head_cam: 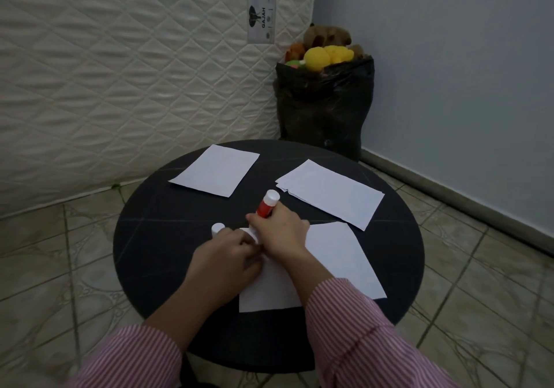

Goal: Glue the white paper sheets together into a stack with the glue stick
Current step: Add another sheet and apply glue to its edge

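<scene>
On the round black table (150,237) lie three lots of white paper. The nearest sheet (335,261) lies in front of me, partly under my hands. My right hand (281,234) grips the red glue stick (266,206), its white end pointing up and away and its lower end down at the sheet's top left corner. My left hand (227,255) rests on the sheet's left edge with fingers curled, and the white cap (217,228) shows just beyond its fingers. A single sheet (215,170) lies at the far left, and a stack of several sheets (329,192) at the far right.
A quilted mattress (120,72) leans against the wall behind the table. A black bag (323,105) full of soft toys stands in the corner past the table's far edge. Tiled floor surrounds the table.
</scene>
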